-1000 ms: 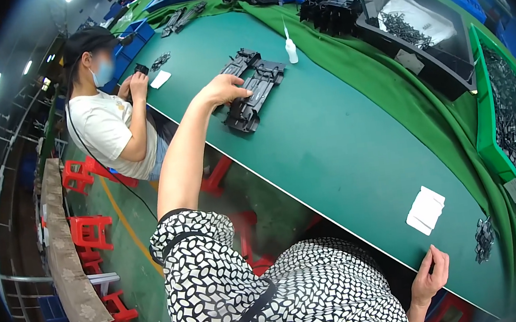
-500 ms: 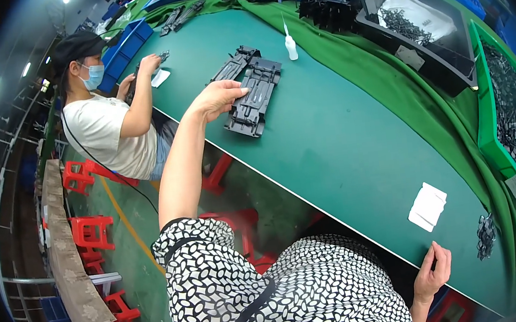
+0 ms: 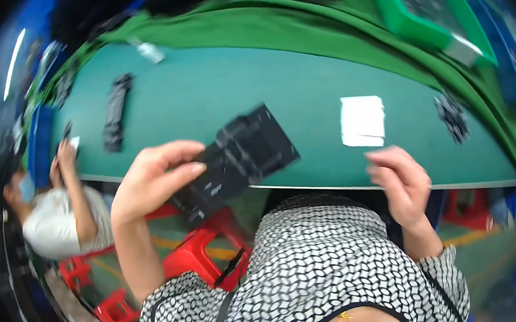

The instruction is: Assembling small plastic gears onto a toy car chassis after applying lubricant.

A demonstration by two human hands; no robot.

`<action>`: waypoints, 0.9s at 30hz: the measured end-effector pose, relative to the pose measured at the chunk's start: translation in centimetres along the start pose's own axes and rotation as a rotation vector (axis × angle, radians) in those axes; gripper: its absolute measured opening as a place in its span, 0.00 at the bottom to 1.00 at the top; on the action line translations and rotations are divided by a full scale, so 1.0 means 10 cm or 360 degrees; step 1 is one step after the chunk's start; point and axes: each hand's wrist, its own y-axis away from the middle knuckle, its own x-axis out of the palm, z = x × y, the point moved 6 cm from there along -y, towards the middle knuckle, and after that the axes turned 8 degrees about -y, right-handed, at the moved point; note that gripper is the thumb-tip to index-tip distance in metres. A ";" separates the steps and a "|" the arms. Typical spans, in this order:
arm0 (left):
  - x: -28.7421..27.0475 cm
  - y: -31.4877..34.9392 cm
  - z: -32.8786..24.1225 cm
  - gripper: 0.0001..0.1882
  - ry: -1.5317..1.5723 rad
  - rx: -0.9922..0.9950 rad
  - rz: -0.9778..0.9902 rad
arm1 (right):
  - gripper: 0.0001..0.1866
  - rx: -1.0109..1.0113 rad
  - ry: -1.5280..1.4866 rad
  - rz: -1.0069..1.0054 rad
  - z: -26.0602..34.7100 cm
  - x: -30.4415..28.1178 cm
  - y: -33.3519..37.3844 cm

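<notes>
My left hand (image 3: 158,179) grips one end of a black plastic chassis-like part (image 3: 259,143), thumb on top. The part is held tilted above the table's near edge, slightly blurred by motion. My right hand (image 3: 404,184) is at the near edge, its fingers loosely curled and apart, with nothing visible in them. Just beyond its fingertips lies a small stack of white sheets (image 3: 362,120). A heap of small black parts (image 3: 451,117) sits to the right of the sheets. Farther left on the table rests another long black part (image 3: 118,113).
A small white bottle (image 3: 150,51) lies near the green cloth (image 3: 225,29) along the far edge. At the far right stands a green bin (image 3: 474,31) of dark parts. A co-worker (image 3: 66,219) sits at the left. Red stools (image 3: 196,258) stand below the table.
My left hand has lifted the black chassis-like part off the table and brought it toward me. The view has turned right. My right hand is now over the table edge, close to the white sheets.
</notes>
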 end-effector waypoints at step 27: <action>0.92 -0.01 -0.91 0.03 0.0171 0.1231 -0.0092 | 0.07 0.0499 -0.1288 -0.0228 -0.44 -0.01 0.40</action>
